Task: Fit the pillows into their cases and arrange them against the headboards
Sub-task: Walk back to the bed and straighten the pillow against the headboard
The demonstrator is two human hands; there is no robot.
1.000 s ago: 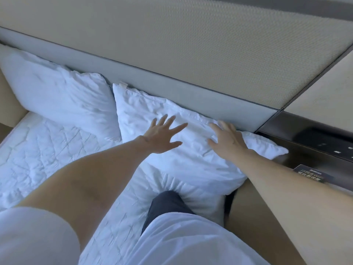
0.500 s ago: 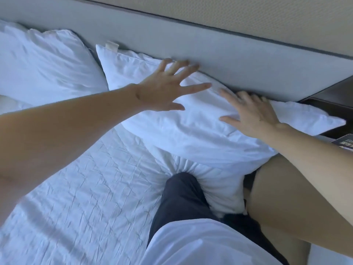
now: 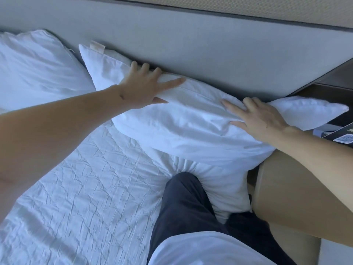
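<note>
A white cased pillow [image 3: 191, 127] lies along the grey padded headboard [image 3: 210, 46], a small tag showing at its left corner. My left hand [image 3: 142, 88] rests flat on the pillow's top edge near the left, fingers spread, fingertips at the headboard seam. My right hand [image 3: 261, 119] presses flat on the pillow's right part, fingers apart. Neither hand grips the fabric. A second white pillow [image 3: 38, 69] leans on the headboard at the far left, touching the first one's corner.
The white quilted mattress cover [image 3: 86, 188] fills the lower left. My knee in dark trousers [image 3: 183, 203] presses into the mattress edge. A dark bedside unit [image 3: 336, 81] with a black card [image 3: 342, 136] stands at the right. A beige bed frame side [image 3: 282, 188] runs lower right.
Both hands slid up the pillow toward the headboard, pushing it against the padding. The view has moved closer and lower.
</note>
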